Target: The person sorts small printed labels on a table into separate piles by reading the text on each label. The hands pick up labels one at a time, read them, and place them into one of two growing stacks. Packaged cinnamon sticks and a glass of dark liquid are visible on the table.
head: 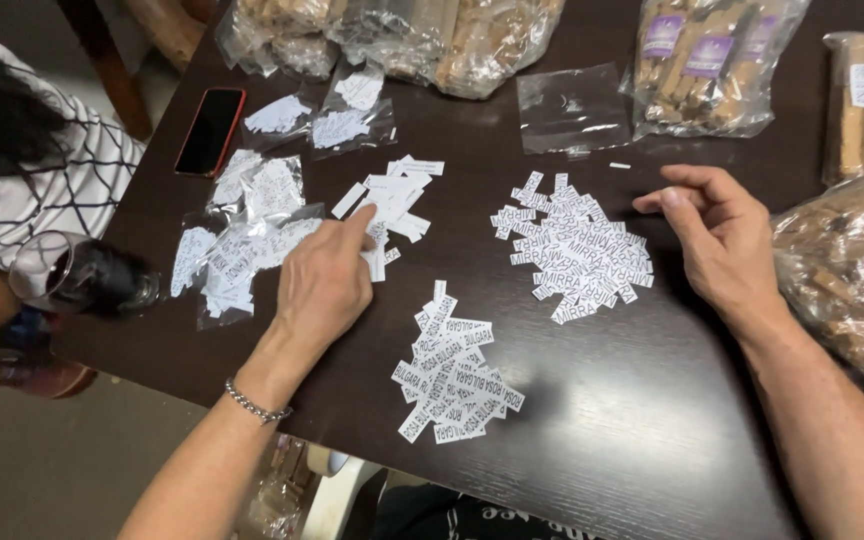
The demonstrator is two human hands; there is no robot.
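Paper labels (pixel 389 205), small white strips, heaped loose on the dark table (pixel 652 420), beside the red phone (pixel 210 130). Head view: left hand (pixel 324 282) lies on that heap, fingers together, index tip pressing the strips. Right hand (pixel 717 235) farther from the phone, loosely curled, thumb and fingertips pinched; cannot tell what it holds. Two more label heaps lie between and below the hands. Clear bags (pixel 252 215) just under the phone hold sorted labels. Large bags (pixel 717 60) at the table's far edge hold tan sticks.
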